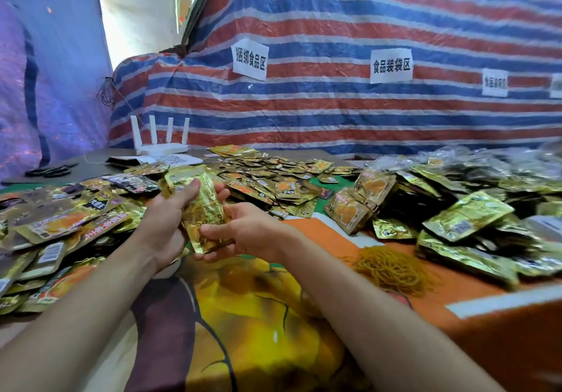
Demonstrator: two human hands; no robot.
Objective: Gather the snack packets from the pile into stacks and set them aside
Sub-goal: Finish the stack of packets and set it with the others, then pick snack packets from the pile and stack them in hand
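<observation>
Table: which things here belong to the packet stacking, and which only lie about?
For the job:
- stack held by left hand and right hand
- loose pile
- bundles
- rubber bands, probably

Lying about:
- router
- scissors
- wall labels

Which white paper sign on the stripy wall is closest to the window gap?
The leftmost sign. It hangs tilted, nearest the bright gap; the other signs sit further right.

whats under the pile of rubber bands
The rubber bands lie on an orange part of the printed table cover. Whatever is beneath the cover is hidden.
</observation>
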